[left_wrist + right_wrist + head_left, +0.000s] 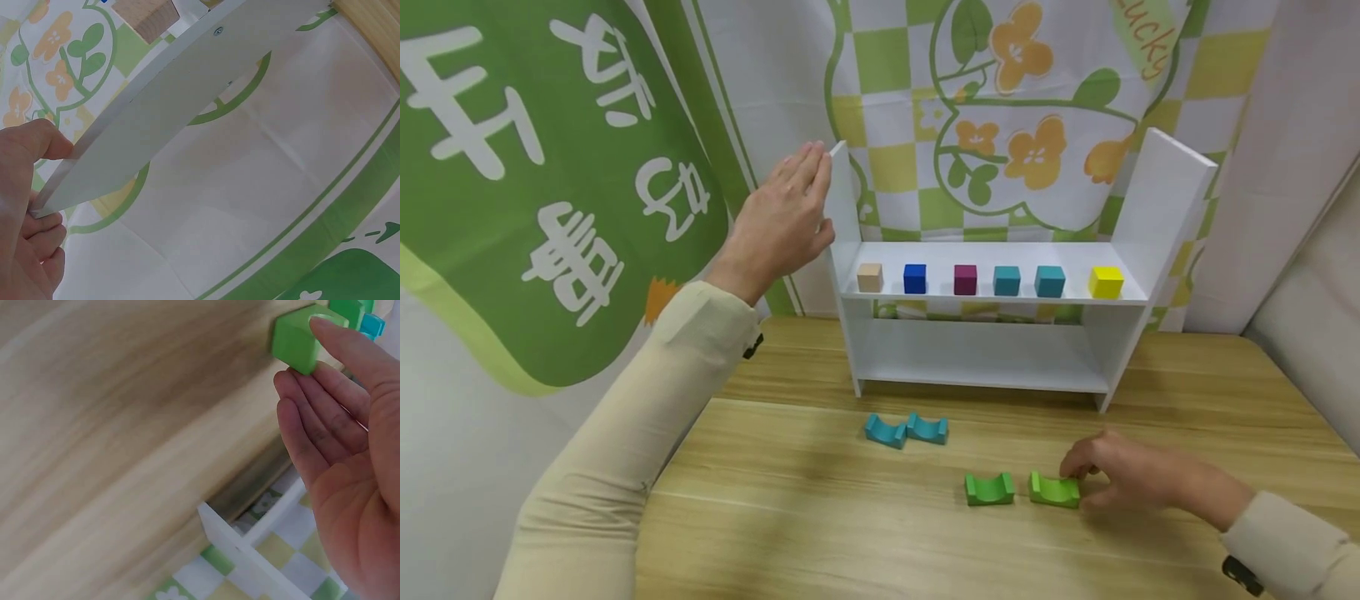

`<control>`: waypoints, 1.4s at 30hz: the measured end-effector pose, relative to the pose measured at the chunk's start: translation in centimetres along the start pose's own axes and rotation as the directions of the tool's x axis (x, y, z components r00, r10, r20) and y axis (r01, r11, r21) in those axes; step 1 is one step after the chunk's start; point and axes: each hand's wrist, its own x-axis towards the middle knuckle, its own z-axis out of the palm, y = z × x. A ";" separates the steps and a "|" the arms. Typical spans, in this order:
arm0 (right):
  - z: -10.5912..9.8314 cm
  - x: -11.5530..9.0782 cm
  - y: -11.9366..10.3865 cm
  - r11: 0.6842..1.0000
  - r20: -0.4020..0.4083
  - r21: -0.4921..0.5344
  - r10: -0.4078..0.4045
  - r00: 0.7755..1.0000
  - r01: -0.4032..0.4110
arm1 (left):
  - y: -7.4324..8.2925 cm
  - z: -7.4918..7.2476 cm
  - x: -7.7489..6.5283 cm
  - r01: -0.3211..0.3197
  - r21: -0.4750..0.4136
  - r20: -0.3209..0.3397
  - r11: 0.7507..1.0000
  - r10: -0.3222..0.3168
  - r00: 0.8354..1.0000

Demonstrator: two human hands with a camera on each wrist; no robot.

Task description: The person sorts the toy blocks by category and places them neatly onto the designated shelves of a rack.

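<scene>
My left hand (786, 212) grips the upper left side panel (131, 131) of a white shelf unit (981, 354). In the left wrist view the thumb lies on the panel's edge and the other fingers curl at its far side. Low on the right, my right hand (1131, 472) pinches the right end of a light green block (1054, 492) with a scooped top. The thumb overlaps that block (297, 337) in the right wrist view, with fingertips at its other side. A second green scooped block (989, 491) lies just left of it.
Two teal scooped blocks (927, 429) lie on the wooden table (820, 533) before the shelf. Along the upper shelf board stand several cubes, from a plain wood cube (870, 278) at left to a yellow cube (1107, 283) at right. A patterned curtain (895, 108) hangs behind.
</scene>
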 end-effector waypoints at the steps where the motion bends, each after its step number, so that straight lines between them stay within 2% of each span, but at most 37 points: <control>1: 0.2 0.0 0.1 1.000 -0.007 0.001 -0.005 1.000 0.005 | 0.0 0.0 0.0 0.001 0.000 0.000 1.000 -0.001 1.000; 11: 2.2 0.0 1.0 1.000 -0.132 0.004 -0.029 0.991 0.029 | 0.1 0.0 0.0 0.002 -0.006 -0.003 1.000 -0.002 1.000; 24: 3.3 -0.3 0.8 1.000 -0.234 -0.004 0.024 0.972 -0.026 | 0.0 0.0 0.0 0.006 0.000 0.002 1.000 -0.006 1.000; 37: 3.1 -0.2 0.5 0.988 -0.230 0.080 0.146 0.962 -0.131 | 0.0 0.0 0.0 0.004 -0.020 -0.002 1.000 -0.004 1.000; 42: 2.7 0.2 0.5 0.986 -0.242 0.076 0.161 0.957 -0.147 | 0.1 0.0 0.0 0.002 -0.017 -0.001 1.000 -0.002 1.000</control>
